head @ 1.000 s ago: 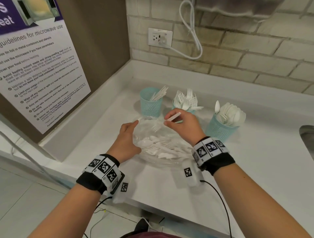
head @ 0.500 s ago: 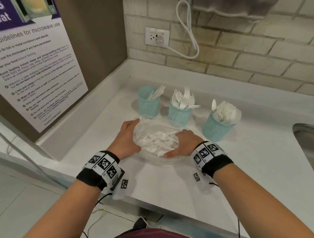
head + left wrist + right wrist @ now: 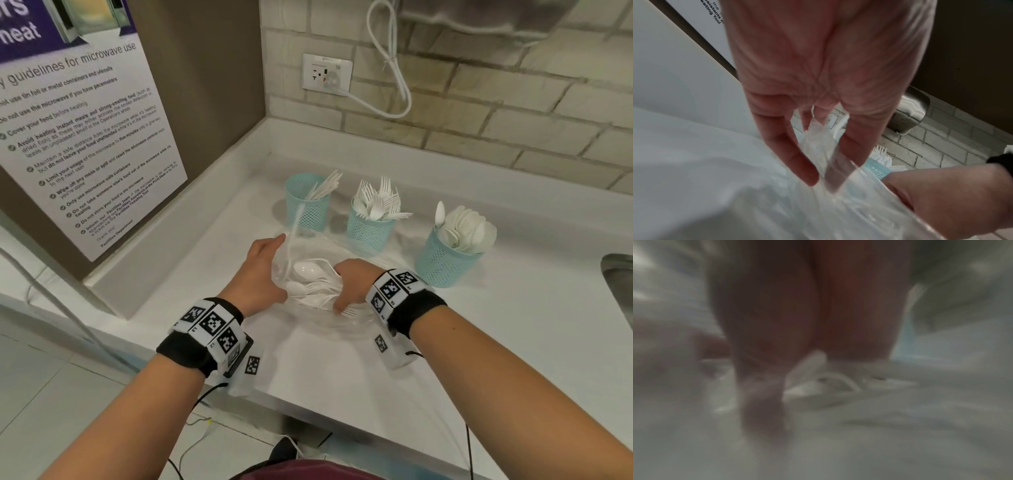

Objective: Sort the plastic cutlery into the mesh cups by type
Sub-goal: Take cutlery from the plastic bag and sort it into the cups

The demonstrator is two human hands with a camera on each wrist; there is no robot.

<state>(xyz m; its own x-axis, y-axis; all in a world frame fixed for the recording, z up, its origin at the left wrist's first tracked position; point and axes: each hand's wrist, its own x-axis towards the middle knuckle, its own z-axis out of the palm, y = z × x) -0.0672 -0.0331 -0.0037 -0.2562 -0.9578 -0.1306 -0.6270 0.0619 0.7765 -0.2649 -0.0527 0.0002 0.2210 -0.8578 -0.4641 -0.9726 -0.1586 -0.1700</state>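
A clear plastic bag (image 3: 308, 329) of white cutlery (image 3: 308, 270) lies on the counter in front of three teal mesh cups. The cups hold knives (image 3: 308, 209), forks (image 3: 368, 228) and spoons (image 3: 448, 262). My left hand (image 3: 274, 263) pinches the bag's left edge (image 3: 816, 142) between thumb and fingers (image 3: 797, 162). My right hand (image 3: 337, 289) is inside the bag, fingers curled down round a white piece (image 3: 813, 363) in the pile. That view is blurred and I cannot tell which type it is.
A steel sink (image 3: 618, 291) starts at the right edge. The brick wall behind carries a socket (image 3: 327, 73) with a white cable. A panel with a poster (image 3: 85, 137) closes the left side. The white counter's (image 3: 342, 383) front edge is close to me.
The right hand held a white piece up near the cups; it has come down into the bag and curled into the pile. The left hand stays on the bag's edge.
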